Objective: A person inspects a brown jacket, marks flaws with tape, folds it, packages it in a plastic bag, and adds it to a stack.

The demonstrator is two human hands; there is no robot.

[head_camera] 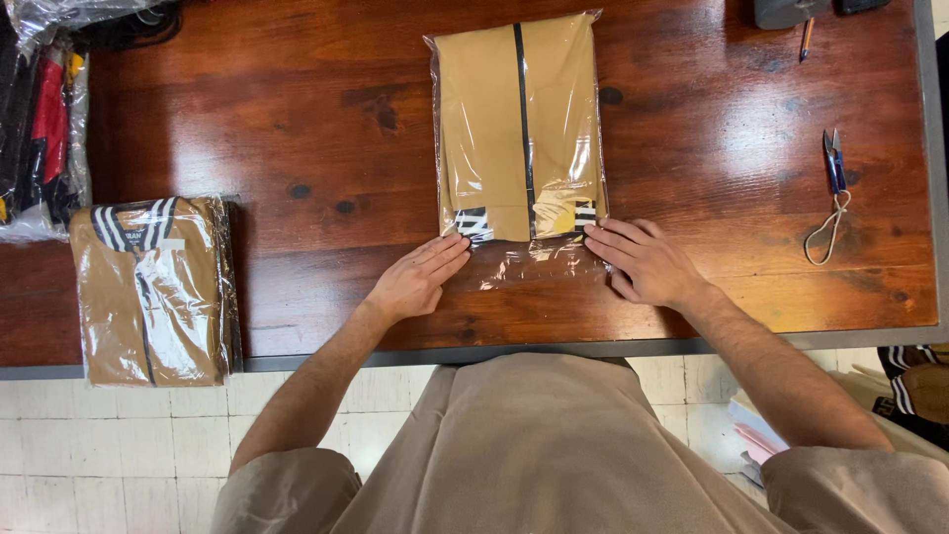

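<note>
Tan folded garment in clear bag lies mid-table on the wooden table, open end toward the person. Left hand flat, fingers straight, pressing the bag's empty flap at its near-left corner, gripping nothing. Right hand flat too, fingers spread on the near-right corner. Second bagged tan garment sits at the left edge, well apart. Thread snips far right
</note>
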